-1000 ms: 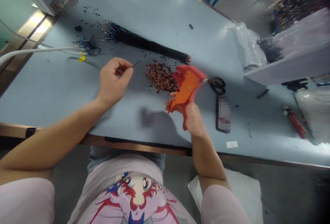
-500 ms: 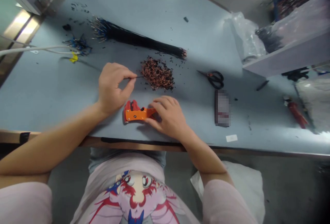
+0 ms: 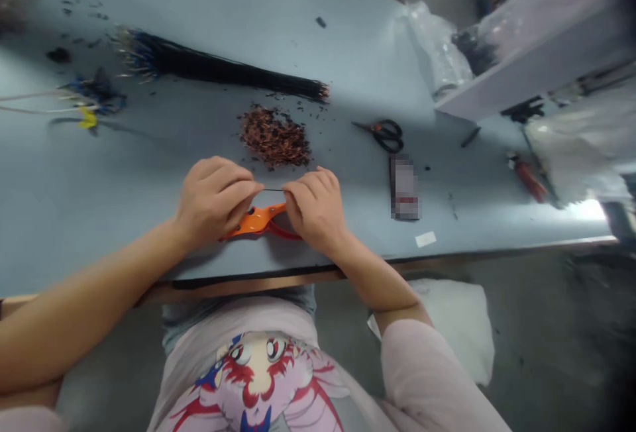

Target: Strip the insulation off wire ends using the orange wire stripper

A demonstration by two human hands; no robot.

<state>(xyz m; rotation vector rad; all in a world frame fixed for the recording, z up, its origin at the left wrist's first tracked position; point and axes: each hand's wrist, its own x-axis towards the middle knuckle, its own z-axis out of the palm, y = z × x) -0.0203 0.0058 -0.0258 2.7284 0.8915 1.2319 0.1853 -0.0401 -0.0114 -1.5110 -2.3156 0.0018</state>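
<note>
A thin black wire (image 3: 273, 189) runs taut between my two hands. My left hand (image 3: 213, 200) pinches one end and my right hand (image 3: 318, 210) pinches the other. Below them lies an orange and red wire stripper (image 3: 257, 221) on the table, its head partly hidden by my left hand and its handles reaching under my right. Just beyond my hands is a heap of copper and black wire scraps (image 3: 275, 139). Farther back rests a long bundle of black wires (image 3: 223, 71), with blue and silvery ends at the left and bare copper at the right.
Black scissors (image 3: 385, 134) and a pixelated, phone-shaped object (image 3: 405, 187) lie to the right. Blue-ended wire pieces (image 3: 99, 93) sit at the left beside a yellow-tagged cable (image 3: 87, 117). Plastic bags (image 3: 437, 48) rest by a shelf (image 3: 521, 54) at the back right.
My right hand has let go of the wire stripper and now pinches the wire. My left hand has brought the wire nearer to me, away from the scrap heap. The view has shifted right.
</note>
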